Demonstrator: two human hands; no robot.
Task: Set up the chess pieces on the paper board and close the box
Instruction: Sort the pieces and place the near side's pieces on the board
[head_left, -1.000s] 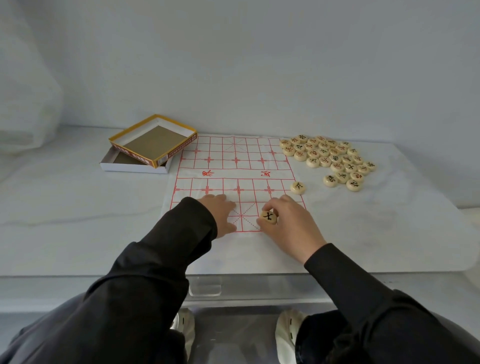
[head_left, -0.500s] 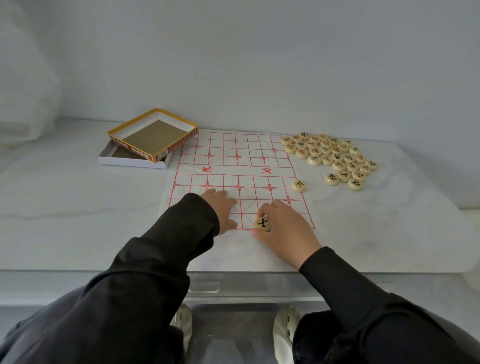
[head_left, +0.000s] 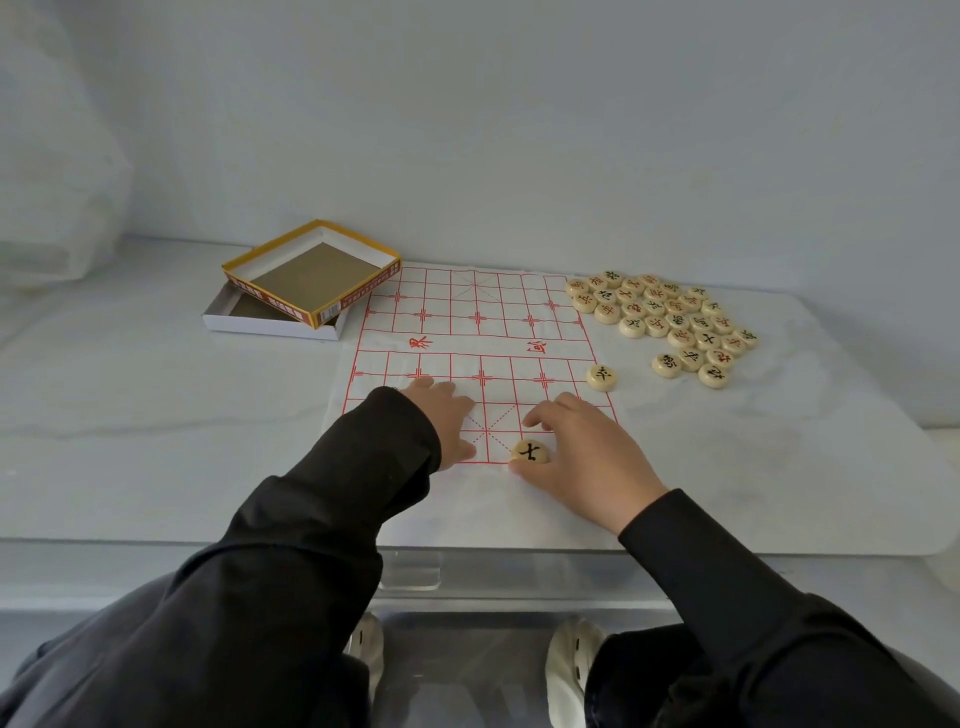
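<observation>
White tabletop | left hand flat, pressing paper board | right hand fingers curled, pinching chess piece

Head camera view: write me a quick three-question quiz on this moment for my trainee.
1. True or false: the box is closed.
2. Where is the pile of pieces? A in the box; B on the table, right of the paper board; C in the board's middle.
3. Fill in: the ___ hand presses flat on the board while the other holds one piece at its near edge.
Key: 1 false, it lies open. 2 B. 3 left: the left hand presses, the right hand holds the piece.
</observation>
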